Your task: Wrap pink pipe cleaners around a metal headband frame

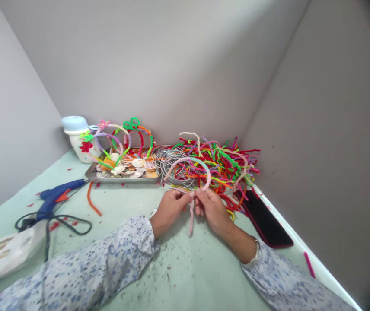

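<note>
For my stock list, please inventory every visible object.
Bottle: 1, white and blue, back left
Tray: 1, silver, beside bottle
Discs: many, mostly pale, tray
Hoops: several, multicoloured, back left
Wire: count unclear, silver, centre
Fuzzy stems: many, multicoloured, mainly right
Glue gun: 1, blue, left
Cable: 1, dark, left
Packet: 1, white, lower left
Scraps: several, red, left
Phone: 1, black, right
Table: 1, green, below
Curved band: 1, pinkish, held
Left hand, right hand: 1 each, centre

Fuzzy, matt hoop [208, 176]; smooth metal tray [123, 179] (shiny).
</note>
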`<action>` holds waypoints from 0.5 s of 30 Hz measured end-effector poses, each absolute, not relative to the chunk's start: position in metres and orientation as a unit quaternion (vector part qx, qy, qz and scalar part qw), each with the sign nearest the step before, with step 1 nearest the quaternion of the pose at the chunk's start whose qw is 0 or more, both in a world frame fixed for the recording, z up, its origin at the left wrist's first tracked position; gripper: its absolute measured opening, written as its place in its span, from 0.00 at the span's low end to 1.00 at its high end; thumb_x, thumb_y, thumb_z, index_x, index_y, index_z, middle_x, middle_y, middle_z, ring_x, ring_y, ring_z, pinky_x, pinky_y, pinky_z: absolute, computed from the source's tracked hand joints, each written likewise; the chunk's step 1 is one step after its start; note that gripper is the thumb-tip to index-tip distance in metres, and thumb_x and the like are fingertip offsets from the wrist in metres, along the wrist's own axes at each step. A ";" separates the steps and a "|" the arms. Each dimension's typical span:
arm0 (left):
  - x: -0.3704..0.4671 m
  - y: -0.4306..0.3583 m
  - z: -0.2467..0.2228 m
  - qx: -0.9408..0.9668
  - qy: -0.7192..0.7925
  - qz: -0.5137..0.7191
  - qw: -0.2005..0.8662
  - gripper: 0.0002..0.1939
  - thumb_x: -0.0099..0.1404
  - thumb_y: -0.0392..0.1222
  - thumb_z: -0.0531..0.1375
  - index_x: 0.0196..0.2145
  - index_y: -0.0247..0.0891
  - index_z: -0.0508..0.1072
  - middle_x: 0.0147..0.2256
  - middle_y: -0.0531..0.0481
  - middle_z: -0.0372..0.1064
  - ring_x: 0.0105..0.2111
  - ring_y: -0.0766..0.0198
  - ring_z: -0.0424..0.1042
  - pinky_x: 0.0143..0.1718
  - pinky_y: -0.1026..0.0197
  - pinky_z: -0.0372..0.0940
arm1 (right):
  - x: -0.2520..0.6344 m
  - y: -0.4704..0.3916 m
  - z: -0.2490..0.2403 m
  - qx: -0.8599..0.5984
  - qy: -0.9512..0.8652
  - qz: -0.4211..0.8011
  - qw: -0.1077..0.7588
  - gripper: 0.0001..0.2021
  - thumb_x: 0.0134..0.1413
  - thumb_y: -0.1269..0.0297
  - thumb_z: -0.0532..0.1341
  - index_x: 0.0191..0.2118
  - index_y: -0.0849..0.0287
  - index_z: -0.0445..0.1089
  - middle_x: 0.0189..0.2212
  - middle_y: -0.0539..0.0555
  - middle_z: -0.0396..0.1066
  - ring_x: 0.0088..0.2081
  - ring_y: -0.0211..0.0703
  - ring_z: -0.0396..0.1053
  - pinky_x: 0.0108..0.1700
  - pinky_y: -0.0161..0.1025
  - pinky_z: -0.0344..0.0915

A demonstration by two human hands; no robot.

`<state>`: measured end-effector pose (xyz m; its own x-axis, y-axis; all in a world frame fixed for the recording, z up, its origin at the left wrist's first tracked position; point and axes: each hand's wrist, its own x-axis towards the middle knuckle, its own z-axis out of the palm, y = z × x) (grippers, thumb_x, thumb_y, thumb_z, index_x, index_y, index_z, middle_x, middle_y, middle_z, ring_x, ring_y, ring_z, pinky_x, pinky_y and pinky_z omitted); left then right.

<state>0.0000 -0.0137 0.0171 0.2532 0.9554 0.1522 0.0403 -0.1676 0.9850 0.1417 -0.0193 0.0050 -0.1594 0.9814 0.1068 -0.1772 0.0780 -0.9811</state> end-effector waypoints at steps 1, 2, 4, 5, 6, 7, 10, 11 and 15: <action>0.000 -0.014 0.018 0.615 0.403 0.455 0.502 0.21 0.58 0.55 0.57 0.20 0.34 0.69 0.16 0.55 0.59 0.18 0.70 0.56 0.21 0.66 0.53 | 0.142 -0.019 0.004 -0.386 -0.516 0.561 0.520 0.16 0.56 0.51 0.56 0.27 0.60 0.63 0.14 0.44 0.61 0.15 0.30 0.58 0.17 0.28 0.53; 0.001 -0.014 0.018 0.617 0.401 0.453 0.503 0.20 0.58 0.54 0.57 0.20 0.33 0.70 0.16 0.55 0.60 0.18 0.70 0.56 0.21 0.66 0.53 | 0.142 -0.019 0.003 -0.384 -0.513 0.565 0.520 0.16 0.56 0.51 0.56 0.27 0.60 0.64 0.14 0.44 0.61 0.15 0.30 0.58 0.17 0.27 0.53; 0.001 -0.014 0.019 0.622 0.397 0.450 0.503 0.20 0.59 0.53 0.57 0.21 0.33 0.70 0.17 0.55 0.61 0.18 0.70 0.57 0.21 0.66 0.53 | 0.142 -0.018 0.002 -0.382 -0.510 0.570 0.519 0.16 0.56 0.51 0.56 0.27 0.60 0.64 0.14 0.44 0.61 0.15 0.30 0.58 0.17 0.27 0.53; 0.001 -0.014 0.019 0.624 0.395 0.450 0.502 0.20 0.59 0.53 0.56 0.22 0.33 0.71 0.17 0.54 0.61 0.18 0.70 0.57 0.21 0.66 0.53 | 0.142 -0.018 0.002 -0.380 -0.509 0.572 0.519 0.16 0.56 0.51 0.56 0.27 0.60 0.64 0.14 0.44 0.62 0.15 0.30 0.58 0.17 0.27 0.53; 0.001 -0.014 0.019 0.625 0.395 0.449 0.502 0.20 0.60 0.53 0.56 0.22 0.33 0.71 0.17 0.54 0.61 0.18 0.70 0.57 0.21 0.67 0.53 | 0.142 -0.018 0.002 -0.379 -0.506 0.574 0.520 0.16 0.56 0.51 0.56 0.28 0.60 0.64 0.15 0.44 0.62 0.15 0.29 0.57 0.16 0.27 0.53; 0.001 -0.014 0.019 0.625 0.395 0.448 0.502 0.20 0.60 0.53 0.56 0.22 0.33 0.71 0.17 0.54 0.61 0.18 0.70 0.57 0.21 0.67 0.54 | 0.141 -0.017 0.002 -0.377 -0.501 0.577 0.524 0.16 0.55 0.51 0.56 0.27 0.60 0.64 0.16 0.44 0.62 0.15 0.29 0.58 0.16 0.27 0.52; 0.000 -0.014 0.016 0.615 0.396 0.458 0.505 0.20 0.60 0.53 0.57 0.20 0.33 0.69 0.16 0.55 0.60 0.18 0.70 0.58 0.21 0.66 0.54 | 0.140 -0.017 0.002 -0.371 -0.480 0.585 0.538 0.17 0.53 0.50 0.58 0.26 0.60 0.64 0.17 0.45 0.62 0.15 0.29 0.59 0.17 0.27 0.53; -0.001 -0.013 0.015 0.607 0.398 0.465 0.507 0.21 0.60 0.54 0.56 0.20 0.33 0.69 0.16 0.55 0.59 0.18 0.70 0.58 0.21 0.66 0.54 | 0.140 -0.017 0.002 -0.369 -0.474 0.588 0.542 0.17 0.53 0.50 0.58 0.26 0.60 0.64 0.17 0.45 0.62 0.16 0.29 0.59 0.17 0.28 0.53; -0.003 -0.012 0.011 0.555 0.428 0.512 0.497 0.20 0.62 0.54 0.54 0.24 0.34 0.68 0.17 0.56 0.59 0.18 0.70 0.58 0.21 0.66 0.55 | 0.141 -0.016 0.005 -0.358 -0.452 0.594 0.561 0.16 0.53 0.51 0.59 0.27 0.61 0.66 0.19 0.46 0.62 0.16 0.30 0.59 0.17 0.28 0.52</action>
